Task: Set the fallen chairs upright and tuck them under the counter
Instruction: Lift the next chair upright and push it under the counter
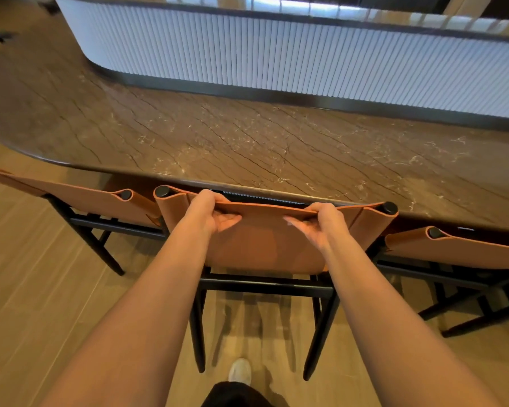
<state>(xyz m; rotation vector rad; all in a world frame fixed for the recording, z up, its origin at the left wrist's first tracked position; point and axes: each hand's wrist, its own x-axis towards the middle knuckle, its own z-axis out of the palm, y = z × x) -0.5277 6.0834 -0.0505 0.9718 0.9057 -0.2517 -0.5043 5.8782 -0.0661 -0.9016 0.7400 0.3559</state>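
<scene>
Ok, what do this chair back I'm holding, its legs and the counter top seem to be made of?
Chair back: tan leather or a leather-like sheet, smooth and matte, folded round the posts. Legs: matte black, wood or metal, cannot tell which. Counter top: polished brown stone, probably marble, going by the pale veins and dark lines.

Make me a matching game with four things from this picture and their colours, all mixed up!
Things
1. middle chair's backrest
2. countertop
3. chair legs
4. shoe

Colours
A. white
B. black
C. orange
D. brown with pale veins

Right pairs: 1-C, 2-D, 3-B, 4-A.
</scene>
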